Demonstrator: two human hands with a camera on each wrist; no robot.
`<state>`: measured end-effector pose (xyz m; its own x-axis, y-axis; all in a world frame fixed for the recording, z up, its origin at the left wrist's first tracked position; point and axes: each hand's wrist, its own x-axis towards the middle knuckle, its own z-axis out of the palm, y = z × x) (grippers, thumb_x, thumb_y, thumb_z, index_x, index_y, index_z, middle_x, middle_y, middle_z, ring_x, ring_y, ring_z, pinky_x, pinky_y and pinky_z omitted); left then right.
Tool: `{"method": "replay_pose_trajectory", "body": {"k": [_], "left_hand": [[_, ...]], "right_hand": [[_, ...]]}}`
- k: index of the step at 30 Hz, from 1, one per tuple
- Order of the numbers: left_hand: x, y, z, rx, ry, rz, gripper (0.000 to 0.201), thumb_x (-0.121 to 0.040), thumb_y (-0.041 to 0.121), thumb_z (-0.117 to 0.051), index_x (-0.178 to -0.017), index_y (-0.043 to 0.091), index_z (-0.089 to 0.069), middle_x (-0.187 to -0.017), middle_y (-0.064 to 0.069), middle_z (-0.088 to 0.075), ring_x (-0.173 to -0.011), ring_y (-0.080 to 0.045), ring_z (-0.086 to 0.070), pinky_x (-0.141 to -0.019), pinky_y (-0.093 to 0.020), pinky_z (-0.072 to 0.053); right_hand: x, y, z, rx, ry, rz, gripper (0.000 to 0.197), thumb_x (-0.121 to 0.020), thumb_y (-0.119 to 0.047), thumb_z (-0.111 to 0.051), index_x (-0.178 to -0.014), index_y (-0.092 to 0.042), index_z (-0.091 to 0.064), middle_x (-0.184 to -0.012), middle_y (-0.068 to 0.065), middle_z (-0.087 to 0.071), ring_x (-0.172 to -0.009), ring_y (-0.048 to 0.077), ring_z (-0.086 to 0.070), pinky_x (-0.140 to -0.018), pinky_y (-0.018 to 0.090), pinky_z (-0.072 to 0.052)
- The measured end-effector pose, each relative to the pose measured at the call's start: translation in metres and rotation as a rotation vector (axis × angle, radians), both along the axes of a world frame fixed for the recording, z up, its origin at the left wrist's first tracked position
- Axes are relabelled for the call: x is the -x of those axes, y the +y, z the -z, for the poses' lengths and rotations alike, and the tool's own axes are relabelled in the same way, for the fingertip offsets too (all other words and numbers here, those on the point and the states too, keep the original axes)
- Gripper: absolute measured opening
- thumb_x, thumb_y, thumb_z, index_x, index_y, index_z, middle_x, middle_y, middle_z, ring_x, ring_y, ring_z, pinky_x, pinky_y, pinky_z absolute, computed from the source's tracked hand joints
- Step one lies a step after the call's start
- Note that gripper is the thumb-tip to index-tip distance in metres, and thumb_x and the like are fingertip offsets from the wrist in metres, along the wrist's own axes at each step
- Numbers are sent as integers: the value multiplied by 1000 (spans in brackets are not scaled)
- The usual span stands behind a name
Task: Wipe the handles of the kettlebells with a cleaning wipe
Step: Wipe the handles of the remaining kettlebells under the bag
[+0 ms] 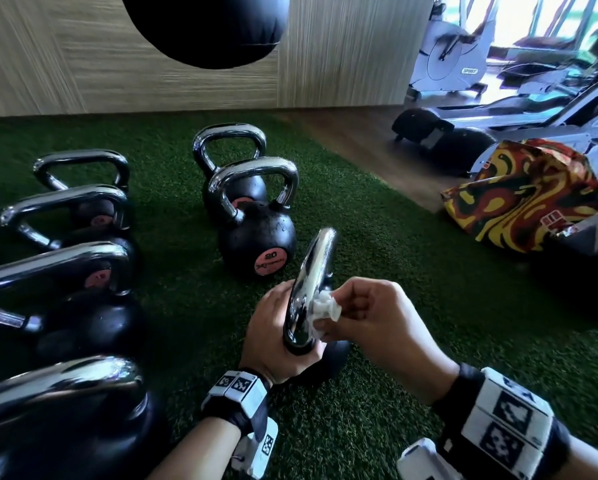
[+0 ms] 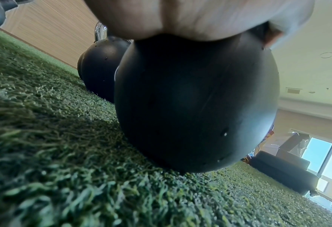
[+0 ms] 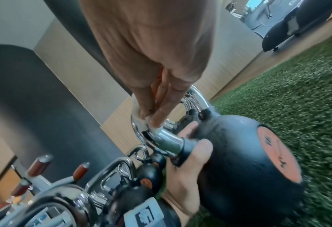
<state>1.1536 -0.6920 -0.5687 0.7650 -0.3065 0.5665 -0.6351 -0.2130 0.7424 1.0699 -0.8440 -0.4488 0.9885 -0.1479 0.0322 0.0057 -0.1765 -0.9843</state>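
A black kettlebell (image 3: 239, 153) with a chrome handle (image 1: 309, 289) stands on the green turf right below me. My left hand (image 1: 280, 337) grips it at the base of the handle, fingers curled round the neck. My right hand (image 1: 363, 313) pinches a crumpled white wipe (image 1: 323, 308) and presses it against the inner side of the handle. In the left wrist view the kettlebell's black ball (image 2: 196, 99) fills the frame under my palm. In the right wrist view the wipe (image 3: 155, 127) sits under my fingertips on the chrome curve.
Two more kettlebells (image 1: 256, 237) stand just beyond, one marked 20. A row of several kettlebells (image 1: 65, 258) lines the left. A black punching bag (image 1: 204, 26) hangs ahead. A patterned bag (image 1: 526, 202) and exercise machines (image 1: 463, 57) stand at the right.
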Motion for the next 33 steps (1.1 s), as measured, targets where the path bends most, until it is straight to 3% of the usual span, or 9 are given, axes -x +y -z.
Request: {"method": "replay_pose_trajectory", "body": {"k": [3,7,12,16,20,22,25,30,33], "left_hand": [[-1,3,1,-30,14,10,84,-57,43,-79,-133,31,-46,-127,-11,-65,-116,-35,-65,-95,-56,-54],[1,2,-3,-41,26,0,88,-54,50,-79,-133,27,-48,-126,-10,-64,-115,-32,-66,-95,-54,-55],[0,1,-2,-41,-7,-1,80,-63,39,-79,-135,26,-49,-129,-8,-65,-119,-30,-65,-98,-53,-53],[2,0,-5,-49,-18,-17,80,-64,41,-80,-136,31,-45,-130,-6,-65,-121,-27,-64,-101,-52,-52],[3,1,-6,-53,-39,-33,80,-65,44,-80,-135,34,-44,-130,-5,-64,-119,-27,-64,-101,-50,-53],[2,1,-5,-35,-53,-35,81,-65,43,-81,-136,36,-42,-129,-4,-63,-119,-27,-64,-101,-49,-53],[2,2,-4,-43,-66,-41,78,-65,45,-79,-134,32,-45,-128,-5,-63,-117,-28,-65,-100,-50,-53],[4,1,-4,1,-31,-34,80,-64,42,-81,-134,38,-43,-127,-6,-65,-116,-28,-66,-97,-51,-54],[3,1,-4,-4,-25,-11,80,-65,40,-82,-135,36,-44,-126,-6,-66,-117,-27,-65,-99,-50,-53]], "right_hand": [[3,2,18,206,-25,-12,22,-65,-13,-95,-74,-17,-75,-75,3,-78,-72,27,-77,-69,44,-64],[1,0,35,513,-102,-4,15,-73,-26,-91,-72,-23,-77,-66,-11,-73,-58,1,-65,-57,15,-51],[-23,-8,10,719,-93,-181,22,-76,2,-73,-79,-19,-79,-62,-20,-61,-59,-11,-59,-57,5,-40],[-50,-6,9,881,-43,-340,15,-79,1,-72,-80,-13,-77,-73,-11,-69,-54,-13,-50,-57,4,-36],[-57,-7,8,808,17,-402,38,-80,7,-64,-64,-27,-56,-58,-14,-58,-50,-6,-52,-54,9,-38],[-59,-14,8,637,51,-492,30,-82,8,-66,-74,-21,-69,-68,-10,-72,-60,-5,-59,-60,20,-52],[-61,-20,8,503,56,-533,17,-86,7,-70,-90,-8,-76,-88,11,-78,-76,13,-70,-75,43,-60],[-67,-20,12,557,89,-562,24,-84,5,-72,-79,-18,-75,-74,-4,-75,-67,2,-66,-66,26,-58],[-65,-29,12,250,120,-613,16,-86,6,-74,-101,8,-73,-100,23,-76,-86,19,-69,-82,32,-58]]}}
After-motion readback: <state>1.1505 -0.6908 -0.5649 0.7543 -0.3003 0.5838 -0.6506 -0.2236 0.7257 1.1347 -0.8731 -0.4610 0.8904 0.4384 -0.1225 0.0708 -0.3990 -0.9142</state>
